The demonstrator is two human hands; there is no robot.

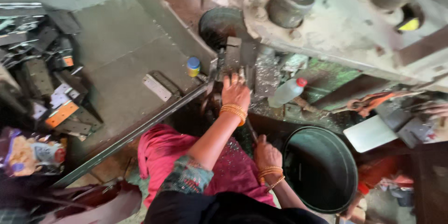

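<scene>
1. Left hand presses flat, fingers spread, on a metal piece at the press die; keep fingertips behind it.
2. Right hand, below the die beside the black tub, clenches a lever; work it steadily.

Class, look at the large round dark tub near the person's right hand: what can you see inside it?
The tub shows only a dark, bare-looking inner wall and floor; nothing clear lies inside. The right hand rests beside its rim, and the near edge is cut off by the frame.
</scene>
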